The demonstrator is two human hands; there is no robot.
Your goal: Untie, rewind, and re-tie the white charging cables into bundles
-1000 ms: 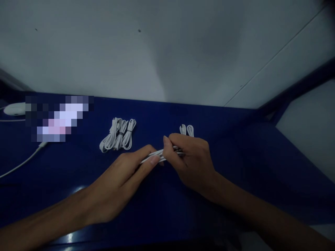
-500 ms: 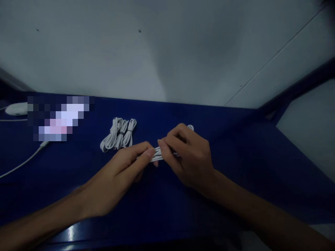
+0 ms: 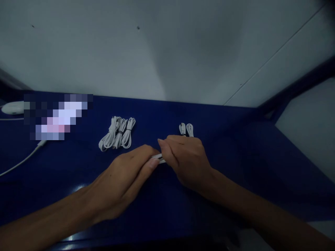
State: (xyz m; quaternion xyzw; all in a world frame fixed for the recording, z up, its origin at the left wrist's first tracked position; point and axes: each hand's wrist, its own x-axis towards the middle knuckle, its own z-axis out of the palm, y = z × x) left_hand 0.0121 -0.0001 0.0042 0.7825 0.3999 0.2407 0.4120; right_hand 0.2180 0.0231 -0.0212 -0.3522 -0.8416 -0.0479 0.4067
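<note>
Both my hands meet over the middle of the dark blue table (image 3: 235, 164). My left hand (image 3: 125, 177) pinches one end of a folded white cable (image 3: 158, 158). My right hand (image 3: 185, 158) is closed round the rest of that cable, and only a short stretch shows between the two hands. Just behind my right hand's knuckles two small white cable loops (image 3: 186, 129) stick up. A little to the left, behind my left hand, lie several coiled white cables (image 3: 117, 134), each bound with a dark tie.
A pale wall rises right behind the table. A blurred patch (image 3: 56, 116) lies at the far left, with a white cord (image 3: 23, 160) trailing from it and a white oval device (image 3: 12, 108) at the edge. The table's right edge slants toward me.
My hands have drawn closer, so less of the cable shows between them. My right hand lowered, and the two small loops behind it are in sight again.
</note>
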